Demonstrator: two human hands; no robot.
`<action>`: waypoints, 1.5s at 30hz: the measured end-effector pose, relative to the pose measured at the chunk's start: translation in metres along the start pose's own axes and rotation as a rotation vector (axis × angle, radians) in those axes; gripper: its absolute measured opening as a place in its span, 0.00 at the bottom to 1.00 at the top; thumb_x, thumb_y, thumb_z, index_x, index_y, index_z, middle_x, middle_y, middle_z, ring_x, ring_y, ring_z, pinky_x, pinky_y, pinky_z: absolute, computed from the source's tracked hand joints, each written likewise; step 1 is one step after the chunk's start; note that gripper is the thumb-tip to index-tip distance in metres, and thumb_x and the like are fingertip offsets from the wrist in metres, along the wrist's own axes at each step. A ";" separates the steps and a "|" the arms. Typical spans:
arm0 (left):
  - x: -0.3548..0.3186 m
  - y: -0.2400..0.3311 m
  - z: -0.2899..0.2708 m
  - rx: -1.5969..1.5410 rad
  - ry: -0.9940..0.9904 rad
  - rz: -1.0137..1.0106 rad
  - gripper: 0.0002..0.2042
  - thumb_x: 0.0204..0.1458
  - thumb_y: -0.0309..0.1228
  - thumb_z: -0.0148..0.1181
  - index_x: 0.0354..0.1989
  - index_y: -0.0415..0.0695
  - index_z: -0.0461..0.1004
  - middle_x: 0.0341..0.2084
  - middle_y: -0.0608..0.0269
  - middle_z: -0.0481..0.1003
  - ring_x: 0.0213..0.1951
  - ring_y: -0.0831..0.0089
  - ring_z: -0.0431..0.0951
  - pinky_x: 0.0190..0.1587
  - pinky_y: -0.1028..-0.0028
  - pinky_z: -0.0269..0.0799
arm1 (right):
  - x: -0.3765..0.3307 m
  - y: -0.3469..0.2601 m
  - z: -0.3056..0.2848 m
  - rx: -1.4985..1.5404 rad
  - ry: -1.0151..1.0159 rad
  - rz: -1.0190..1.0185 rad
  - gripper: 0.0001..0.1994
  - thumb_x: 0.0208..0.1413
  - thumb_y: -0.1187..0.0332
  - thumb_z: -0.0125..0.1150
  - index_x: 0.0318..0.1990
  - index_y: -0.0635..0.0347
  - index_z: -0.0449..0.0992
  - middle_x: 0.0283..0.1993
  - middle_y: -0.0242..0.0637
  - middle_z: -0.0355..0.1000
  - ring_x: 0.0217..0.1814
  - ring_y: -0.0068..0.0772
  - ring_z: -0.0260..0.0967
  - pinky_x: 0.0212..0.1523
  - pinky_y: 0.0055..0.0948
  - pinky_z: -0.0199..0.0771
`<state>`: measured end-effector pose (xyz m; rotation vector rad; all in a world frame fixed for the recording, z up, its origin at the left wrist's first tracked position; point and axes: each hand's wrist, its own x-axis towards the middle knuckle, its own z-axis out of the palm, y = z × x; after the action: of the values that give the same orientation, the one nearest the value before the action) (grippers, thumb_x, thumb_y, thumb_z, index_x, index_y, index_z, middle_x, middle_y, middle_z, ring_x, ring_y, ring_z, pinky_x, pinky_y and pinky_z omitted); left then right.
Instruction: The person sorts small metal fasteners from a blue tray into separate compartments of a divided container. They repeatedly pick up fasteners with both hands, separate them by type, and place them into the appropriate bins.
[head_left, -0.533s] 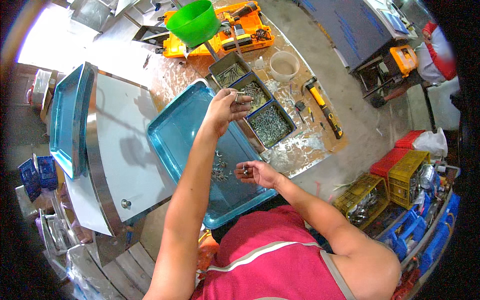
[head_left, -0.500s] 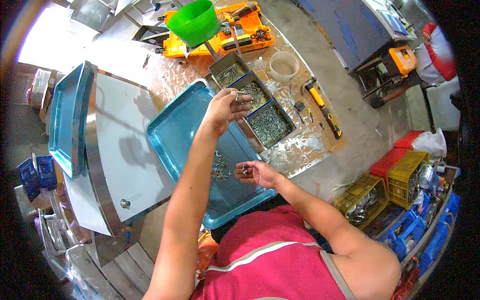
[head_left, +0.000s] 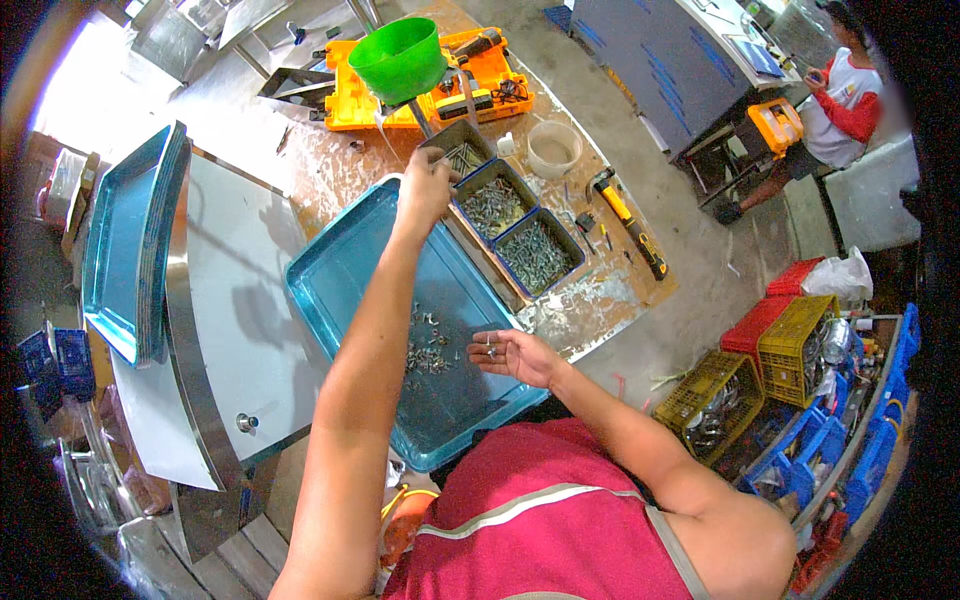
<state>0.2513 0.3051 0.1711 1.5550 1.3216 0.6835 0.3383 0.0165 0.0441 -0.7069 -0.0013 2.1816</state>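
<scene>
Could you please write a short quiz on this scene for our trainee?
1. True or false: the right hand is palm up, with small silver metal parts on its fingers.
2. Which is nearest the left hand? A) black-and-yellow hammer; B) dark rectangular bin of slender silver metal pieces; C) yellow plastic crate.
3. Fill in: the loose pile of silver metal hardware lies in a shallow rectangular blue ____.
Key: 1 true; 2 B; 3 tray.

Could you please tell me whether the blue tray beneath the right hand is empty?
Not empty: small metal pieces lie scattered in the blue tray, left of the right hand.
</scene>
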 end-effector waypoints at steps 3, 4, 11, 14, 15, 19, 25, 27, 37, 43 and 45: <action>-0.016 -0.010 0.012 0.189 0.007 0.291 0.15 0.61 0.35 0.55 0.50 0.37 0.75 0.36 0.48 0.82 0.38 0.57 0.83 0.43 0.62 0.77 | -0.004 -0.001 0.010 0.098 -0.050 -0.049 0.25 0.70 0.58 0.40 0.67 0.66 0.65 0.65 0.51 0.70 0.66 0.47 0.70 0.68 0.45 0.69; -0.022 -0.011 0.020 0.128 -0.023 0.245 0.15 0.60 0.36 0.57 0.48 0.38 0.76 0.39 0.48 0.82 0.44 0.52 0.81 0.50 0.60 0.74 | -0.004 -0.006 0.014 0.125 -0.056 -0.070 0.26 0.69 0.57 0.40 0.66 0.66 0.65 0.64 0.51 0.71 0.65 0.46 0.71 0.67 0.45 0.70; -0.090 -0.014 -0.007 0.159 0.094 0.488 0.13 0.61 0.34 0.59 0.48 0.39 0.77 0.39 0.45 0.81 0.41 0.52 0.82 0.45 0.64 0.76 | -0.018 -0.020 0.045 0.130 -0.120 -0.165 0.32 0.67 0.53 0.41 0.70 0.69 0.60 0.69 0.52 0.66 0.70 0.47 0.66 0.71 0.44 0.64; -0.158 -0.033 -0.035 0.227 -0.076 0.264 0.11 0.59 0.34 0.62 0.41 0.39 0.79 0.36 0.50 0.81 0.37 0.60 0.82 0.42 0.65 0.77 | -0.014 -0.020 0.047 0.141 -0.126 -0.140 0.31 0.68 0.53 0.38 0.70 0.67 0.61 0.69 0.50 0.66 0.69 0.46 0.66 0.71 0.43 0.64; -0.180 -0.041 -0.037 0.265 -0.083 0.228 0.10 0.59 0.34 0.63 0.41 0.40 0.80 0.36 0.52 0.81 0.37 0.60 0.82 0.42 0.65 0.77 | -0.012 -0.018 0.046 0.156 -0.149 -0.130 0.30 0.69 0.54 0.37 0.70 0.67 0.61 0.69 0.50 0.67 0.69 0.46 0.67 0.70 0.43 0.65; -0.236 -0.065 -0.028 0.403 -0.048 0.233 0.09 0.55 0.35 0.63 0.40 0.43 0.79 0.33 0.54 0.79 0.35 0.57 0.81 0.38 0.64 0.76 | 0.005 -0.010 0.044 0.202 -0.214 -0.091 0.29 0.71 0.55 0.33 0.69 0.66 0.63 0.65 0.46 0.70 0.65 0.43 0.70 0.69 0.43 0.66; -0.264 -0.088 -0.036 0.137 0.265 0.041 0.10 0.59 0.34 0.63 0.43 0.42 0.80 0.33 0.59 0.80 0.34 0.68 0.80 0.39 0.69 0.75 | -0.002 -0.013 0.085 -0.255 0.224 -0.061 0.19 0.68 0.68 0.49 0.63 0.62 0.69 0.51 0.40 0.77 0.42 0.30 0.77 0.47 0.31 0.81; -0.267 -0.110 -0.061 0.024 0.286 -0.169 0.10 0.61 0.33 0.61 0.44 0.40 0.80 0.32 0.61 0.80 0.34 0.73 0.78 0.39 0.71 0.73 | -0.023 -0.034 0.101 -0.476 0.225 -0.173 0.15 0.64 0.71 0.58 0.56 0.65 0.73 0.40 0.36 0.78 0.31 0.22 0.74 0.32 0.23 0.79; -0.313 -0.216 -0.098 0.214 0.410 -0.254 0.13 0.62 0.36 0.59 0.45 0.39 0.79 0.36 0.53 0.82 0.38 0.64 0.81 0.44 0.67 0.74 | -0.029 -0.140 0.105 -2.251 0.706 -1.053 0.15 0.63 0.74 0.56 0.57 0.62 0.76 0.52 0.40 0.76 0.45 0.33 0.75 0.46 0.29 0.78; -0.335 -0.244 -0.057 0.380 0.241 -0.223 0.12 0.58 0.36 0.60 0.45 0.43 0.78 0.41 0.51 0.79 0.43 0.50 0.80 0.46 0.57 0.75 | -0.010 -0.051 0.104 -1.788 0.660 -0.846 0.13 0.57 0.72 0.64 0.50 0.60 0.78 0.51 0.48 0.76 0.47 0.48 0.76 0.50 0.40 0.77; -0.336 -0.250 -0.043 0.521 0.175 -0.271 0.13 0.58 0.36 0.61 0.47 0.43 0.77 0.42 0.50 0.79 0.44 0.49 0.80 0.46 0.56 0.76 | 0.025 -0.007 0.087 -1.793 0.332 -0.709 0.13 0.54 0.72 0.65 0.48 0.60 0.79 0.44 0.46 0.78 0.46 0.47 0.77 0.47 0.40 0.77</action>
<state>0.0208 -0.0105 0.0143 1.6940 1.9105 0.3205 0.2879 0.0591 0.1067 -1.5885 -1.8423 0.8603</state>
